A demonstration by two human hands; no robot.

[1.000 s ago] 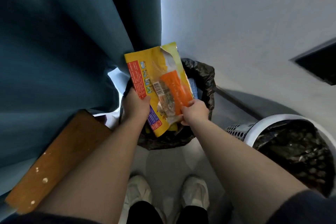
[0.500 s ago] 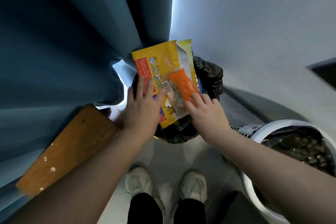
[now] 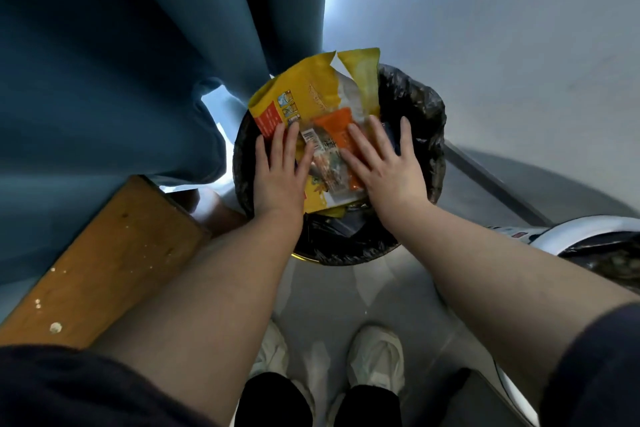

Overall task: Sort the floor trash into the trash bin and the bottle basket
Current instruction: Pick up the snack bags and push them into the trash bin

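A torn yellow snack bag (image 3: 313, 97) with an orange wrapper (image 3: 337, 126) on top of it lies across the mouth of the trash bin (image 3: 420, 107), which is lined with a black bag. My left hand (image 3: 278, 172) rests flat on the bag's left part, fingers spread. My right hand (image 3: 384, 165) lies flat on the orange wrapper and the bag's right side, fingers apart too. Both palms press down on the packaging; neither grips it. The white basket (image 3: 568, 236) with a dark liner stands at the right edge.
A blue curtain (image 3: 121, 80) hangs on the left, touching the bin's far-left side. A wooden board (image 3: 104, 260) slants at lower left. A white wall (image 3: 485, 28) rises behind the bin. My white shoes (image 3: 375, 357) stand on the grey floor below the bin.
The bag went from being held upright above the bin to lying down in its mouth. Both hands let go of its edges and flattened out on top of it.
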